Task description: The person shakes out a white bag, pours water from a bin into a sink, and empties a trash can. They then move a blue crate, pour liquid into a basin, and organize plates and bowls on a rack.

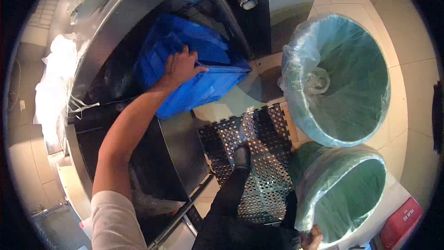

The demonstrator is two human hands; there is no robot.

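A blue plastic bin (199, 92) sits tilted under the metal counter, its opening facing up and away. My left hand (182, 67) reaches across and grips its near rim, the thumb along the edge and the fingers over the inner side. At the bottom right, a round bin with a clear plastic liner (319, 194) leans over. The fingers of my right hand (312, 238) are closed on the near edge of its lined rim; the rest of that hand is partly cut off by the frame.
Another lined round bin (335, 141) stands beyond, with a crumpled clear piece (317, 81) inside. My foot (241, 157) is on a black perforated mat (263, 194). A metal leg (226, 16) rises beside the blue bin. A red box (401, 222) lies at lower right.
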